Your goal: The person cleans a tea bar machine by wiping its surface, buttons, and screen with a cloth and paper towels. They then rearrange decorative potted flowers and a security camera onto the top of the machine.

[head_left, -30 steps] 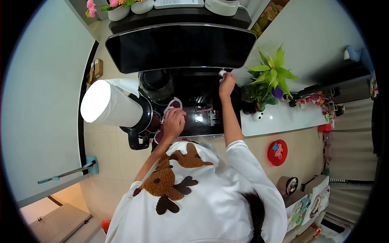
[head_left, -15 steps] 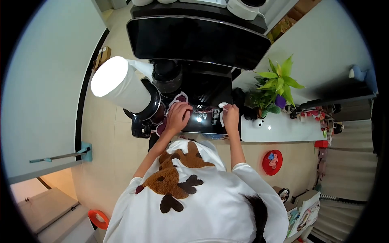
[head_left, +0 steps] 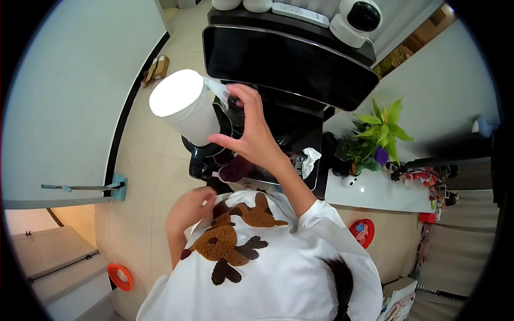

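My right hand [head_left: 254, 128] reaches across to the left, thumb and fingers spread beside a tall white paper roll [head_left: 193, 115], its fingertips near the loose sheet end. The roll stands tilted in view on a black kettle-like appliance [head_left: 198, 163]. My left hand [head_left: 195, 206] is near my shirt, fingers curled, with nothing visible in it. A crumpled white tissue [head_left: 310, 162] lies on the glossy black surface [head_left: 292, 125], near its right front corner. Dark red cloth with a pale edge [head_left: 235, 170] sits below my right wrist.
A black screen or panel [head_left: 289, 67] stands behind the surface, with a white camera [head_left: 356, 21] and a remote [head_left: 301, 14] above. Green plants [head_left: 383, 131] and a white cabinet top [head_left: 380, 190] are at the right. A red basin [head_left: 362, 232] is on the floor.
My right hand has let go of the tissue and moved left to the paper roll. My left hand has left the dark red cloth and drawn back toward my body. The view has shifted.
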`<state>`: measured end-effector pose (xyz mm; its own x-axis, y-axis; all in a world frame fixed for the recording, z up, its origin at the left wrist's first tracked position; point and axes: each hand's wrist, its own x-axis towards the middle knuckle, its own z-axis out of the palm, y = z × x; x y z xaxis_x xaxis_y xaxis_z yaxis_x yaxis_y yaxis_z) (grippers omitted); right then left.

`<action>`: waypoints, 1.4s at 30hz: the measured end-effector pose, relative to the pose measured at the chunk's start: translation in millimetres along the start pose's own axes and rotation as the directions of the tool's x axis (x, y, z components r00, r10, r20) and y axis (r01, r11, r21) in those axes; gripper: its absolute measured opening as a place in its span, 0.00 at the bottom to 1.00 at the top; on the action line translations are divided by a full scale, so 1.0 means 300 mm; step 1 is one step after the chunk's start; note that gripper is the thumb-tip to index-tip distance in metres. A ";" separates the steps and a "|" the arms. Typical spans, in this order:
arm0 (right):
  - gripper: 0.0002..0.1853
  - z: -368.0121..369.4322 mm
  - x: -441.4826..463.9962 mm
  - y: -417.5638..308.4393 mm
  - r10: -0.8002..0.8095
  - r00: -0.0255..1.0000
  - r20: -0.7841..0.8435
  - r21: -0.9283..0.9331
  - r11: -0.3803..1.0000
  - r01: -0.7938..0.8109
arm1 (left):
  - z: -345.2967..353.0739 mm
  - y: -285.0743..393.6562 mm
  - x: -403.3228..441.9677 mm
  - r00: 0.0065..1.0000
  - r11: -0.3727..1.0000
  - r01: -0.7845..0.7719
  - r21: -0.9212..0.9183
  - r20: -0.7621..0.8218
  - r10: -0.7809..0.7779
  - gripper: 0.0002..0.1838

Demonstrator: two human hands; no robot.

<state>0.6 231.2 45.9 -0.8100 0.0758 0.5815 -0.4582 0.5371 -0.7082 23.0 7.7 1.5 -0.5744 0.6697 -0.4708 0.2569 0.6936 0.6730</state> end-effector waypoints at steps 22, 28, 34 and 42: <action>0.45 -0.314 -0.274 0.047 0.412 0.827 -0.384 0.434 0.871 -0.232 | 0.104 -0.128 0.247 0.517 0.644 -0.539 -0.543 -0.817 -0.256 0.05; 0.33 -0.377 -0.620 0.155 0.799 0.460 -0.388 0.621 0.596 -0.509 | 0.014 -0.109 0.133 0.437 0.583 -0.634 -0.508 -0.857 -0.273 0.05; 0.24 -0.290 -0.609 0.190 0.924 0.270 -0.271 0.799 0.372 -0.473 | -0.082 -0.086 0.002 0.363 0.583 -0.697 -0.417 -0.907 -0.214 0.06; 0.27 -0.125 -0.524 0.183 0.801 0.344 0.490 0.671 -0.095 -0.735 | -0.136 -0.085 -0.159 0.293 0.268 -0.900 -0.342 -0.933 -0.207 0.08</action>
<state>116.5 280.3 -69.5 -0.8252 0.0440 -0.5631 0.3932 -0.6709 -0.6287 12.3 -52.8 30.1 -0.9470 -0.1953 0.2550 0.3201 -0.5078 0.7998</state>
